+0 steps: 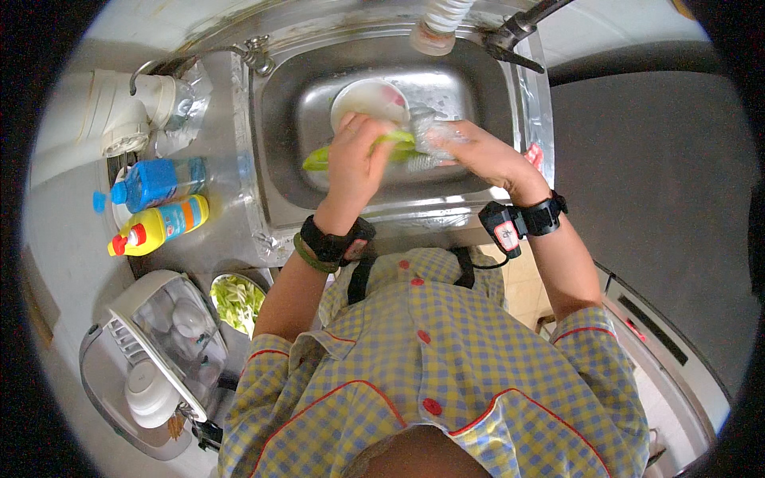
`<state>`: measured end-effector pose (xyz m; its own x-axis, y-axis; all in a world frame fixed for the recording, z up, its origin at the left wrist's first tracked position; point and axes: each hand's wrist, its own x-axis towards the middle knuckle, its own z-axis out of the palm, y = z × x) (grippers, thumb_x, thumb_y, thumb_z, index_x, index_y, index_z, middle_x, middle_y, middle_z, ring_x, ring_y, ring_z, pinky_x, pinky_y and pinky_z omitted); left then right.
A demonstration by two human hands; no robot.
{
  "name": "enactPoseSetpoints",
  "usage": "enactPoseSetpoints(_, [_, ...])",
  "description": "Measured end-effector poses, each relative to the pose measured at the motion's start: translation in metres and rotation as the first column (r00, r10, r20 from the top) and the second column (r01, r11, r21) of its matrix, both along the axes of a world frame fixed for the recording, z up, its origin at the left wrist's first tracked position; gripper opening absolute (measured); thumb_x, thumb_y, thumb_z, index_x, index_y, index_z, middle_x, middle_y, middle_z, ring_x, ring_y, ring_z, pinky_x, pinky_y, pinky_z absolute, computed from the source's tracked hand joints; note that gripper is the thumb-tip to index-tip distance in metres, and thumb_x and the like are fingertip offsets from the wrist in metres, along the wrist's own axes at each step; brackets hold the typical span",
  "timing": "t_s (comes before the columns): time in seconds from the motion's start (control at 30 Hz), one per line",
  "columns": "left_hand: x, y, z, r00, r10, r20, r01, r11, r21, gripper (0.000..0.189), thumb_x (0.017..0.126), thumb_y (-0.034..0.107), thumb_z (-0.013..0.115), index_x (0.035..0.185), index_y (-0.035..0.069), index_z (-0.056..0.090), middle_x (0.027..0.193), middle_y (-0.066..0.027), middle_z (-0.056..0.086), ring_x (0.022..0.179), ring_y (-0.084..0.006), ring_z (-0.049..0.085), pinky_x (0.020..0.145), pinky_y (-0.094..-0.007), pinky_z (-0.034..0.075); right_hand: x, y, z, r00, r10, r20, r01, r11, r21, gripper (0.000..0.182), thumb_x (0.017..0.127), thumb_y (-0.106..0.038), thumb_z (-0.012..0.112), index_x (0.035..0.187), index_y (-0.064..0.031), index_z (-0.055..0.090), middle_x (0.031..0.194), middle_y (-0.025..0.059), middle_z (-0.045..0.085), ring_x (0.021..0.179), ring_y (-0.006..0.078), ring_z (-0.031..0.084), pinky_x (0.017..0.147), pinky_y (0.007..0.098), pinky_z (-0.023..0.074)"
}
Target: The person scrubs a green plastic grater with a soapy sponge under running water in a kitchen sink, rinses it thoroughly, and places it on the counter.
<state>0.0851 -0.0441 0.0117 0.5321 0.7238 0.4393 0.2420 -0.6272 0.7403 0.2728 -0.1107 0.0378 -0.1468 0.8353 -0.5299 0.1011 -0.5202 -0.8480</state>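
Note:
My left hand (360,158) is over the sink, closed around a long light-green thing (317,159) that looks like a vegetable; motion blurs its right end. Just right of it, my right hand (475,148) grips a crumpled, translucent silvery thing (431,134), perhaps plastic film; blur hides its exact kind. The two held things meet or overlap between my hands. Behind my left fingers a white bowl (364,98) with a pinkish-red patch inside rests in the steel sink (287,119). My fingers cover its near rim.
A corrugated white hose (445,21) and a dark faucet (514,39) overhang the sink's far rim. Blue (152,184) and yellow (161,225) bottles lie at left. Below them are a bowl of cut greens (238,302) and a dish rack (161,352). A dark panel (645,179) stands right.

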Motion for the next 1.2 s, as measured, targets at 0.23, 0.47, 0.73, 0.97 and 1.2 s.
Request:
enactPoseSetpoints(0.23, [0.004, -0.002, 0.003, 0.994, -0.049, 0.095, 0.043, 0.997, 0.061, 0.023, 0.061, 0.001, 0.069, 0.080, 0.007, 0.059, 0.077, -0.0069, 0.056, 0.075, -0.0273, 0.052, 0.068, -0.0342, 0.042, 0.003, -0.010, -0.014, 0.819, -0.306, -0.485, 0.177, 0.939, -0.294, 0.037, 0.089, -0.022, 0.051, 0.119, -0.0003, 0.049, 0.114, 0.0073, 0.054, 0.095, 0.0162, 0.057, 0.079, 0.0299, 0.0510])
enactPoseSetpoints(0.47, [0.001, -0.008, 0.000, 0.987, -0.109, 0.114, 0.102, 0.993, 0.066, 0.033, 0.058, 0.003, 0.073, 0.087, 0.008, 0.058, 0.084, -0.0068, 0.056, 0.082, -0.0269, 0.052, 0.076, -0.0364, 0.043, 0.009, -0.012, -0.037, 0.766, -0.485, -0.421, 0.361, 0.867, -0.343, 0.026, 0.090, -0.018, 0.050, 0.108, 0.0015, 0.053, 0.098, 0.0103, 0.060, 0.079, 0.0152, 0.060, 0.052, 0.0209, 0.0459])
enactPoseSetpoints(0.73, [-0.023, -0.007, -0.010, 0.925, 0.362, 0.119, -0.320, 0.907, -0.274, 0.046, 0.074, 0.003, 0.066, 0.114, 0.003, 0.044, 0.120, -0.0107, 0.044, 0.101, -0.0201, 0.049, 0.090, -0.0324, 0.039, 0.000, -0.012, -0.039, 0.671, -0.669, -0.319, 0.603, 0.743, -0.289, 0.028, 0.091, -0.023, 0.050, 0.108, -0.0008, 0.055, 0.098, 0.0054, 0.062, 0.081, 0.0120, 0.060, 0.059, 0.0213, 0.0455])
enactPoseSetpoints(0.97, [-0.020, 0.026, -0.009, 0.839, 0.377, 0.393, 0.088, 0.618, -0.781, 0.035, 0.095, 0.026, 0.038, 0.117, -0.002, 0.041, 0.112, -0.0101, 0.051, 0.100, -0.0181, 0.051, 0.085, -0.0275, 0.043, -0.007, -0.007, -0.034, 0.737, -0.640, -0.217, 0.643, 0.763, -0.066, 0.031, 0.092, -0.026, 0.048, 0.107, 0.0009, 0.055, 0.097, 0.0069, 0.062, 0.082, 0.0137, 0.061, 0.073, 0.0258, 0.0478])
enactPoseSetpoints(1.2, [-0.051, 0.050, -0.002, 0.924, 0.305, 0.231, -0.110, 0.790, -0.603, 0.036, 0.093, 0.027, 0.044, 0.116, 0.000, 0.048, 0.107, -0.0108, 0.056, 0.096, -0.0169, 0.056, 0.081, -0.0271, 0.045, 0.010, -0.009, -0.051, 0.766, -0.630, 0.128, 0.560, 0.751, 0.351, 0.033, 0.093, -0.030, 0.047, 0.094, 0.0007, 0.060, 0.081, 0.0039, 0.062, 0.070, 0.0088, 0.054, 0.062, 0.0248, 0.0434])
